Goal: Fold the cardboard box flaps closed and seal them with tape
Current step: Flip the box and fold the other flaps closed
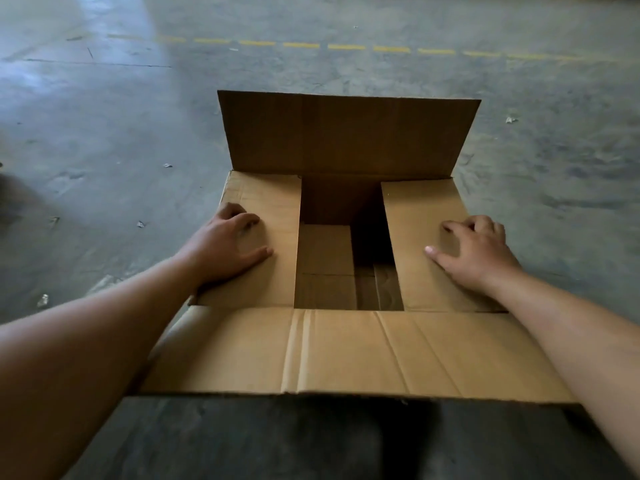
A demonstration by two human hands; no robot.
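A brown cardboard box (346, 351) stands on the floor in front of me. Its left side flap (277, 202) and right side flap (419, 202) are folded down flat over the opening. My left hand (232, 244) presses on the left flap with bent fingers and the thumb out. On the right flap my right hand (474, 247) presses the same way. The far flap (346, 133) stands upright. The near flap (346, 351) lies open towards me. Between the side flaps a gap shows the box's inside bottom (325, 265). No tape is in view.
The grey concrete floor (104, 116) lies all round the box, with small scraps of litter (43, 300) on the left. A dashed yellow line (346, 46) runs across the floor beyond the box.
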